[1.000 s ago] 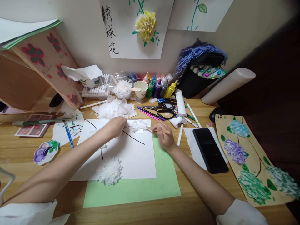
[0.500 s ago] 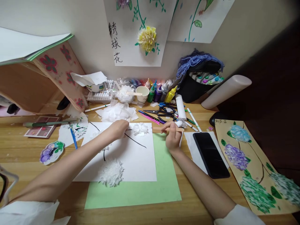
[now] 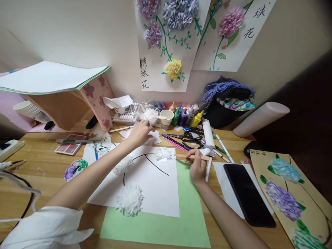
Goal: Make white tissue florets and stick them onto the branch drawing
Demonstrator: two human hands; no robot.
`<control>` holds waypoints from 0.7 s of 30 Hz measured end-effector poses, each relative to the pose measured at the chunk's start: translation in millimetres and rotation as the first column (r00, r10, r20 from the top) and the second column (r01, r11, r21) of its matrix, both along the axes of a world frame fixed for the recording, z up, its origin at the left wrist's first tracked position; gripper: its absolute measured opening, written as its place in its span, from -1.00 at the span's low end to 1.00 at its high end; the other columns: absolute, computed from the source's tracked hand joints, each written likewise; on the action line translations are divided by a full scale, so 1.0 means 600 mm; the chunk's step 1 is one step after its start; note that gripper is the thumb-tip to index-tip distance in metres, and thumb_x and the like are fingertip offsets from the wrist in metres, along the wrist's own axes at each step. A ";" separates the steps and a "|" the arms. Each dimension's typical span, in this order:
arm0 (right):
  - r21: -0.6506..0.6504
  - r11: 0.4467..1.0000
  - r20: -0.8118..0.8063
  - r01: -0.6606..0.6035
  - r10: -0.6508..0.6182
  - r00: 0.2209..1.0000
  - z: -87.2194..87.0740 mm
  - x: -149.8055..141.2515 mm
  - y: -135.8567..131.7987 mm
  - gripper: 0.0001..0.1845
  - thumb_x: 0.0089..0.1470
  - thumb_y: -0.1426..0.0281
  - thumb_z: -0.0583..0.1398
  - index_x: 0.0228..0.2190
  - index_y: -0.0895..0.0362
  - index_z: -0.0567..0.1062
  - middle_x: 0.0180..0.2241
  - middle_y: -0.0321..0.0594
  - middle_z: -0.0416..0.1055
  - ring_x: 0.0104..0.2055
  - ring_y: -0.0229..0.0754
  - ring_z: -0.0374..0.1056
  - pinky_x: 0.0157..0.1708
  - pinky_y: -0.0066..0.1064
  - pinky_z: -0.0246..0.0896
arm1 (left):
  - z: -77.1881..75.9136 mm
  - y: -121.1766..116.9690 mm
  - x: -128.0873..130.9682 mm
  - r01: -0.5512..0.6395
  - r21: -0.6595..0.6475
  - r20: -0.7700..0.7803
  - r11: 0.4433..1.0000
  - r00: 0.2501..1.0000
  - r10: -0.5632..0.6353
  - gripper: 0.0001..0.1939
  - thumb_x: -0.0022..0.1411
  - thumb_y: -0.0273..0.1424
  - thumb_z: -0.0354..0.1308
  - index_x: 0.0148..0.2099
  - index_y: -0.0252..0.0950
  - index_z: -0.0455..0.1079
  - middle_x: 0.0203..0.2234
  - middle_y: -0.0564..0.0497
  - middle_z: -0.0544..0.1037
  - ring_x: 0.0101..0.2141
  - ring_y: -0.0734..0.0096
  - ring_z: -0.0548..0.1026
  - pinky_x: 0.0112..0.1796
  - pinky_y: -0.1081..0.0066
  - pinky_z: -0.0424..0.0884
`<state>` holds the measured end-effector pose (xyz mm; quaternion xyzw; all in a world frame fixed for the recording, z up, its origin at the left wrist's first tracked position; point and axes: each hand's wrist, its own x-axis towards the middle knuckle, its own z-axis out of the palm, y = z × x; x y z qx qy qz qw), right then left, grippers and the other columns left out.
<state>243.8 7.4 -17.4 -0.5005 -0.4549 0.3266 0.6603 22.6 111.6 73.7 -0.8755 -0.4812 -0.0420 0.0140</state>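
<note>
My left hand (image 3: pixel 141 133) reaches over the pile of white tissue paper pieces (image 3: pixel 155 138) behind the drawing sheet, fingers apart and curved downward, nothing visible in them. In my right hand (image 3: pixel 197 167) is a flat wooden craft stick (image 3: pixel 192 157), pointing left over the sheet's right edge. The white sheet (image 3: pixel 158 193) has black branch lines and several white tissue flowers. One small flower (image 3: pixel 164 154) lies near the stick's tip, a large flower (image 3: pixel 130 199) is at the front, and another flower (image 3: pixel 123 165) is partly behind my left forearm.
Green paper (image 3: pixel 155 230) lies under the sheet. Behind stand a paper cup (image 3: pixel 166 117), paint bottles (image 3: pixel 183 117) and scissors (image 3: pixel 191 136). A black phone (image 3: pixel 247 193) and a finished flower picture (image 3: pixel 285 186) lie right. At left are a cardboard box (image 3: pixel 97 100) and paint palette (image 3: pixel 71 148).
My left hand has moved from the sheet, beside the small flower, back to the tissue pile, and its fingers have spread. My right hand still holds the craft stick. The view has tilted upward.
</note>
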 end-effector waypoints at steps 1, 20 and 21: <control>-0.001 1.000 0.005 -0.003 0.003 1.000 -0.001 0.000 0.000 -0.54 0.18 0.13 -0.07 -0.59 0.13 0.32 -0.62 -0.35 0.24 -0.63 -0.34 0.21 -0.62 -0.47 0.12 | -0.004 0.003 0.003 0.011 0.008 -0.021 1.000 1.000 -0.010 -0.82 0.10 -0.36 0.17 -0.21 -0.24 0.49 -0.25 -0.09 0.42 -0.17 0.21 0.34 -0.26 0.35 0.29; 0.026 1.000 0.004 0.014 -0.014 1.000 -0.004 0.003 0.000 -0.55 0.20 0.16 -0.08 -0.58 0.12 0.32 -0.65 -0.35 0.24 -0.60 -0.32 0.20 -0.58 -0.47 0.10 | -0.012 0.021 0.001 -0.012 0.026 0.077 1.000 0.997 0.010 -0.88 0.10 -0.39 0.14 -0.36 -0.27 0.51 -0.31 -0.10 0.46 -0.24 0.21 0.34 -0.26 0.32 0.27; 0.036 0.999 0.003 0.016 -0.016 1.000 -0.003 0.003 0.000 -0.55 0.20 0.17 -0.08 -0.58 0.12 0.32 -0.65 -0.35 0.24 -0.60 -0.32 0.20 -0.58 -0.46 0.10 | -0.011 0.019 0.001 -0.029 0.023 0.140 0.999 0.990 0.026 -0.87 0.11 -0.38 0.14 -0.35 -0.28 0.50 -0.31 -0.09 0.46 -0.24 0.22 0.34 -0.25 0.31 0.27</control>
